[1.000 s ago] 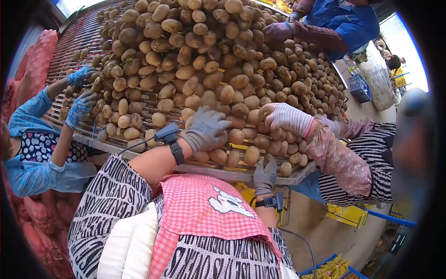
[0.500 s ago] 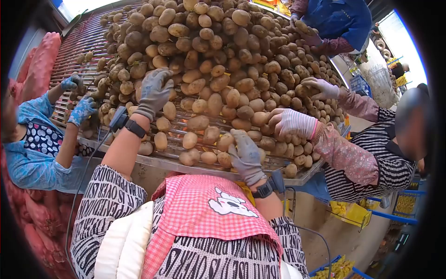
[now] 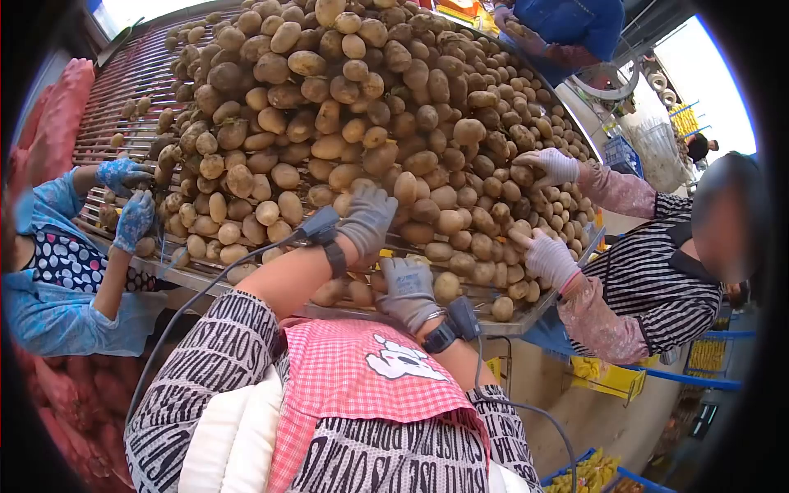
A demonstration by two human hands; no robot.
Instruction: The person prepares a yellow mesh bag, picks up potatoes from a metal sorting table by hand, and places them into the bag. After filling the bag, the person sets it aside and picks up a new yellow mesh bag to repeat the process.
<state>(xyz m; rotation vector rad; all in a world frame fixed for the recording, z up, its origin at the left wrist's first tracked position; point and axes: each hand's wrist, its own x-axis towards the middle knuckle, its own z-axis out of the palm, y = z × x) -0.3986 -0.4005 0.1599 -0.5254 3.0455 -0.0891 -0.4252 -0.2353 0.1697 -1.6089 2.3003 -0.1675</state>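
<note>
A large heap of potatoes (image 3: 306, 62) covers the slatted metal table in front of me. My left hand (image 3: 367, 218), in a grey glove, reaches over the front of the heap with its fingers extended against potatoes. Close to the table's front edge, my right hand (image 3: 408, 292), also gloved in grey, lies palm down with its fingers stretched out beside several potatoes. The palms of both hands are hidden, and I see no potato plainly gripped. Each wrist carries a black strap with a cabled device.
The slatted table (image 3: 123, 70) has a metal front edge (image 3: 193, 278). At left, a co-worker's blue gloves (image 3: 133, 218) touch potatoes; at right, another's white gloves (image 3: 551, 259) do too. A third person (image 3: 567, 37) stands at the back. Red sacks (image 3: 62, 123) stand left.
My left hand has moved right and nearer to me, beside my right hand, which has shifted slightly left. Potatoes now cover part of the front-left slats. The co-workers' hands have shifted.
</note>
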